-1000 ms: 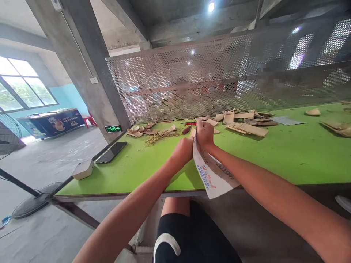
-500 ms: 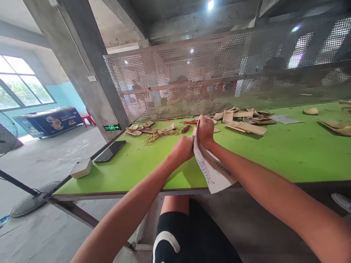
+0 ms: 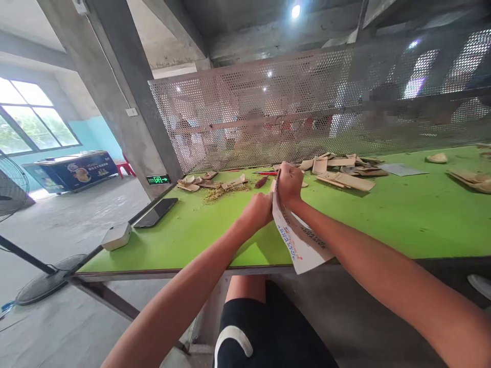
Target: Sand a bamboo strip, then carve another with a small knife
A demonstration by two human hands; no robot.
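black shorts (image 3: 286, 332), curved white marking (image 3: 235, 332); forearms (image 3: 192, 286) sleeveless.

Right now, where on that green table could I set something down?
The widest bare patch of green table, lightly specked, lies right of the right forearm, bordered behind by wooden pieces. A smaller one sits between phone and left forearm. It's crowded along the mesh screen and where left hand and right hand meet at the abrasive sheet.

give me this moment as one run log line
right hand: gripping abrasive sheet | left hand: curled beside sheet, grip hidden | beyond hands: wooden pieces on green tabletop
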